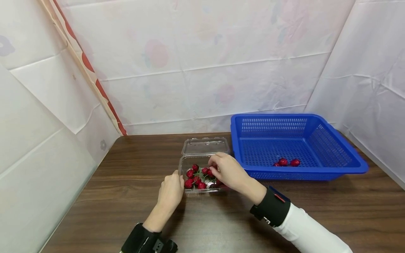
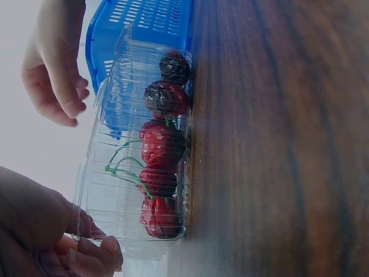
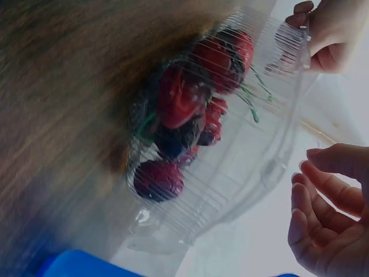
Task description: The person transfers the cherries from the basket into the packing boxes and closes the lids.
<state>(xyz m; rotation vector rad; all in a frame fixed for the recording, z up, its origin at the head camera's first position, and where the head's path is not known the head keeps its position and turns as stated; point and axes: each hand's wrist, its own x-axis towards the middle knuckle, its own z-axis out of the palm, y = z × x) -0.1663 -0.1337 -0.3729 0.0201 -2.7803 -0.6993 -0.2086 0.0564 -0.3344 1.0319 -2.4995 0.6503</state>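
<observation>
A clear plastic clamshell box [image 1: 195, 160] stands on the table with its lid [image 1: 205, 146] folded back behind it. Several red, cherry-like fruits [image 1: 190, 173] with thin green stems lie inside. My left hand [image 1: 171, 189] pinches the box's left rim, with fingertips curled over the edge in the left wrist view. Above the right side of the box is my right hand [image 1: 230, 171]. Its fingers [image 3: 314, 222] are loosely bent, and nothing shows between thumb and fingertips in the right wrist view.
To the right of the box stands a blue perforated basket [image 1: 303, 170] with a few of the same red fruits [image 1: 283, 162] near its front wall. A white patterned sheet [image 1: 196, 91] hangs behind the brown wooden table [image 1: 133, 168], with more sheeting on both sides.
</observation>
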